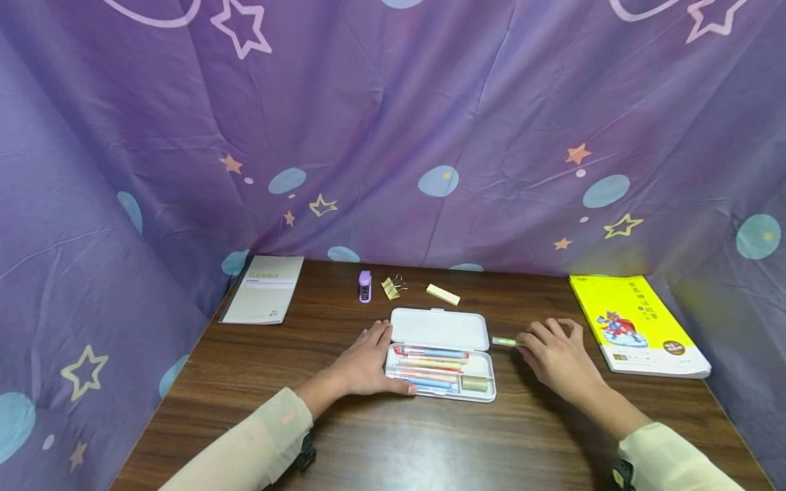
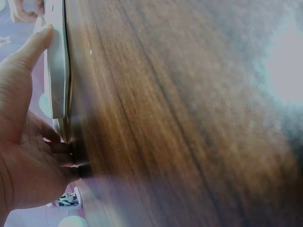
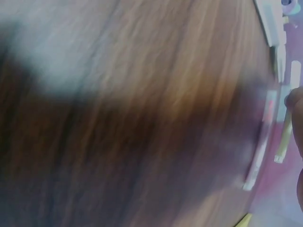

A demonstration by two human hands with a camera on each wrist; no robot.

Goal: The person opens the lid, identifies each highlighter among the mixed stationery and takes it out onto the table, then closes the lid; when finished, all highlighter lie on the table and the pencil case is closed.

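An open white pencil case [image 1: 440, 330] lies mid-table, lid folded back. Several pens and pencils [image 1: 430, 365] fill its lower half, beside an olive block [image 1: 475, 383] in the right compartment. Spread along the case's left side, my left hand [image 1: 362, 361] touches it with straight fingers, the thumb at its front left corner. To the right of the case, my right hand [image 1: 555, 354] pinches a slim green-and-white pen-like stick [image 1: 505, 341]. In the right wrist view, only fingertips [image 3: 297, 106] show on that stick; a white stick with red marks [image 3: 260, 142] lies beside it.
Behind the case sit a purple bottle-like item [image 1: 365, 286], a gold binder clip [image 1: 391, 288] and a pale yellow eraser-like bar [image 1: 443, 294]. A notebook [image 1: 263, 290] lies at the left, a yellow book [image 1: 638, 327] at the right. A purple curtain [image 1: 393, 136] surrounds the table.
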